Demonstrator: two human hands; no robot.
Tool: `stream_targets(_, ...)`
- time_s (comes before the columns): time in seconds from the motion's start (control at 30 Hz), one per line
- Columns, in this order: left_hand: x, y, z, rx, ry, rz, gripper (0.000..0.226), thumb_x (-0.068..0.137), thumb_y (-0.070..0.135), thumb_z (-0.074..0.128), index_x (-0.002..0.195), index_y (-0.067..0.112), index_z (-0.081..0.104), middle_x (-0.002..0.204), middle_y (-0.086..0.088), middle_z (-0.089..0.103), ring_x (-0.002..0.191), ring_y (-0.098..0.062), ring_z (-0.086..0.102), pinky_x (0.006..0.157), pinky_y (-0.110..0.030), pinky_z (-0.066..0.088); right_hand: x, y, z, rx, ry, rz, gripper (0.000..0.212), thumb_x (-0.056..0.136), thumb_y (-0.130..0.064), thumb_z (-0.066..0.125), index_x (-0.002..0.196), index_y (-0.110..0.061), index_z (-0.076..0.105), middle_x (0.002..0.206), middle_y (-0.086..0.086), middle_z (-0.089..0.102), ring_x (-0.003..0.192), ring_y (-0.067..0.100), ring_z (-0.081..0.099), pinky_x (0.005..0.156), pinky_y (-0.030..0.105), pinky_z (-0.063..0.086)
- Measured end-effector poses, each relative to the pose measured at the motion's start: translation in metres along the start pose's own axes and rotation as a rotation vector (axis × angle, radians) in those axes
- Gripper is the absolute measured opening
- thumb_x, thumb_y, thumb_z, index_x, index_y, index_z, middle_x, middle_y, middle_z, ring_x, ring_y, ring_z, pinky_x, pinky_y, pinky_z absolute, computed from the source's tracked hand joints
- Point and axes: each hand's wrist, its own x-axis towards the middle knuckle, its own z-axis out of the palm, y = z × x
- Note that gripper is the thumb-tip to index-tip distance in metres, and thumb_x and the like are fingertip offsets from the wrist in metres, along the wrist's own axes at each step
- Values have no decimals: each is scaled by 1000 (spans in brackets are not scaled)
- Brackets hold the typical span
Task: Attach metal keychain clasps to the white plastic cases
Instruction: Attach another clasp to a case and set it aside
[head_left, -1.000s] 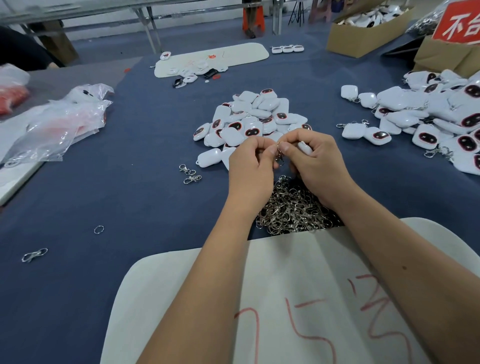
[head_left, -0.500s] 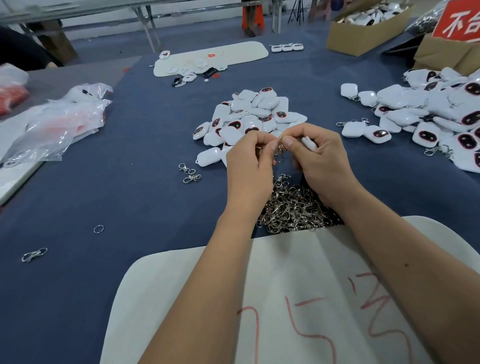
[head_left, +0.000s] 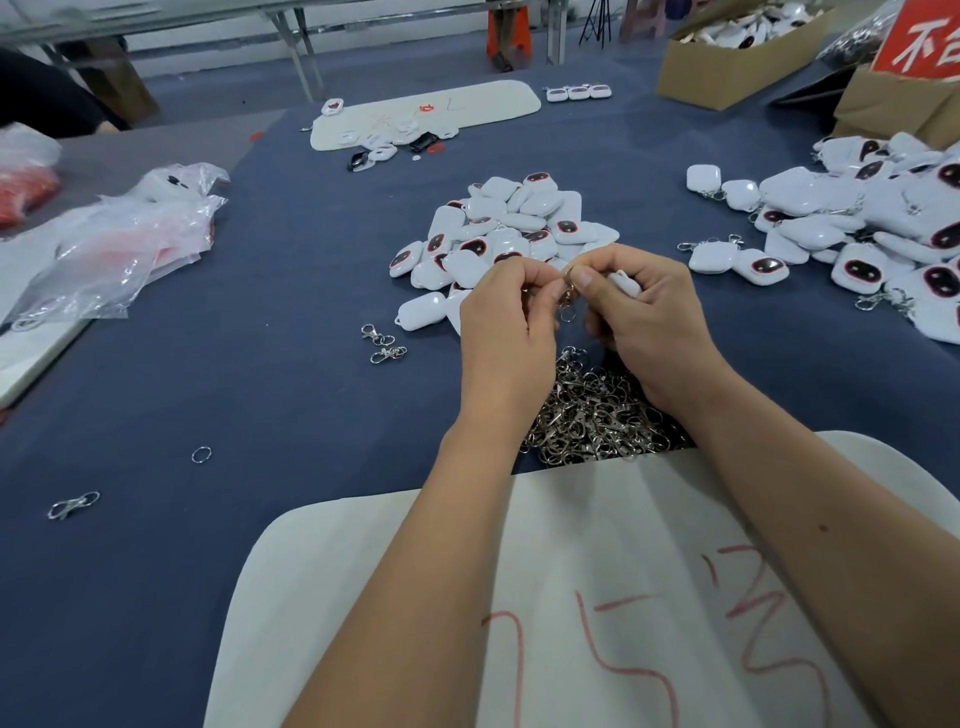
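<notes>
Both hands meet above the blue table (head_left: 270, 364). The left hand (head_left: 506, 332) has its fingers curled, pinching a metal clasp (head_left: 569, 293) that hangs between the two hands. The right hand (head_left: 649, 322) pinches the same clasp with thumb and forefinger and holds a white case (head_left: 623, 283) in its curled fingers. A pile of clasps (head_left: 597, 415) lies just below the hands; a heap of white cases (head_left: 498, 228) lies just beyond them.

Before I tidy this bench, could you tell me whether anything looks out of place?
A few metal parts lie stray on the blue cloth, apart from the clasp heap: a lone split ring, one clasp near the left edge, and two clasps beside the central case pile.
</notes>
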Motion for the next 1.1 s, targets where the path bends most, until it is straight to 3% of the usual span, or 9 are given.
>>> stream_targets(0.17, 0, 0, -1, 56, 12, 24, 10, 98, 6, 60, 92, 10, 67, 85, 0, 67, 79, -22, 63, 74, -37, 53, 0, 2, 0, -51, -23, -10, 24, 100, -13, 65, 82, -27, 73, 60, -15, 59, 54, 8, 49, 50, 16, 40)
stream_targets(0.43, -1, 1, -3, 92, -4, 60, 10, 99, 6, 59, 91, 7, 65, 87, -3, 66, 79, -24, 62, 75, -41, 52, 1, 5, -2, -101, -56, -14, 14, 101, -8, 64, 93, -5, 74, 59, -16, 59, 54, 6, 47, 52, 17, 40)
stream_targets(0.67, 0, 2, -2, 103, -13, 56, 13, 100, 4, 55, 91, 7, 63, 79, -3, 62, 75, -22, 58, 71, -31, 46, -1, 2, -1, -155, -58, -54, 14, 100, -8, 65, 91, -9, 76, 70, -14, 67, 65, 6, 55, 63, 25, 47)
stream_targets(0.83, -1, 3, -2, 124, -14, 66, 13, 101, 3, 53, 91, 6, 62, 81, -3, 61, 78, -21, 56, 71, -22, 40, -2, -1, 1, -213, -49, -119, 14, 98, -5, 65, 90, -10, 76, 77, -12, 70, 73, 1, 59, 72, 20, 46)
stream_targets(1.1, -2, 2, -3, 128, 12, 70, 17, 100, 0, 49, 90, 10, 59, 79, 0, 59, 77, -22, 55, 71, -31, 42, -5, -5, 3, -334, 3, -244, 11, 96, -3, 68, 90, -6, 76, 81, -8, 71, 78, 2, 61, 76, 22, 47)
